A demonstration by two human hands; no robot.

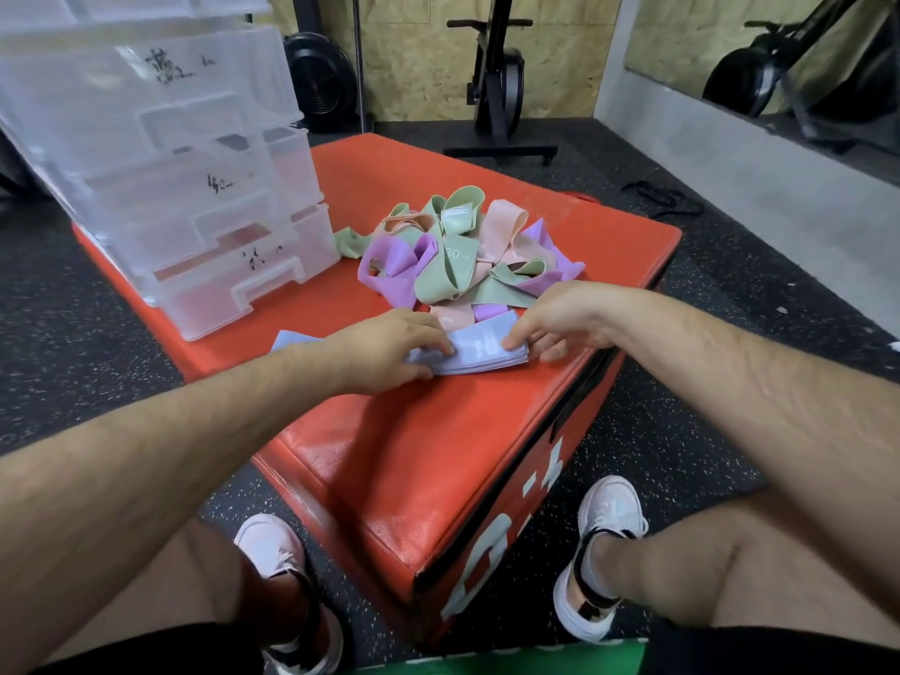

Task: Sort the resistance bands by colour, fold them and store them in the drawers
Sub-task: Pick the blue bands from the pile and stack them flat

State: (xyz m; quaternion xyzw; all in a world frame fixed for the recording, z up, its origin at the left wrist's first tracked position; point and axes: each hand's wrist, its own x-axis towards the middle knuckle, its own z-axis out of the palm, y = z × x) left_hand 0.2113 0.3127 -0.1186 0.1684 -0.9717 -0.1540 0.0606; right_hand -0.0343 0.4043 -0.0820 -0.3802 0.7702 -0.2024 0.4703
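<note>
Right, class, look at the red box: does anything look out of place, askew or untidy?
The heap of bands on the red box is tangled, green, pink and purple mixed. One green band trails out towards the drawers. Only the light blue band lies folded. A black strap lies loose on the floor.

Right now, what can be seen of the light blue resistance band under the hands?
The light blue resistance band is a flat, matte strip with faint white print, folded into layers, lying on the red plyo box just in front of the mixed pile of bands. The left hand presses its middle; the right hand pinches its right end. More light blue shows beyond the left wrist.
</note>
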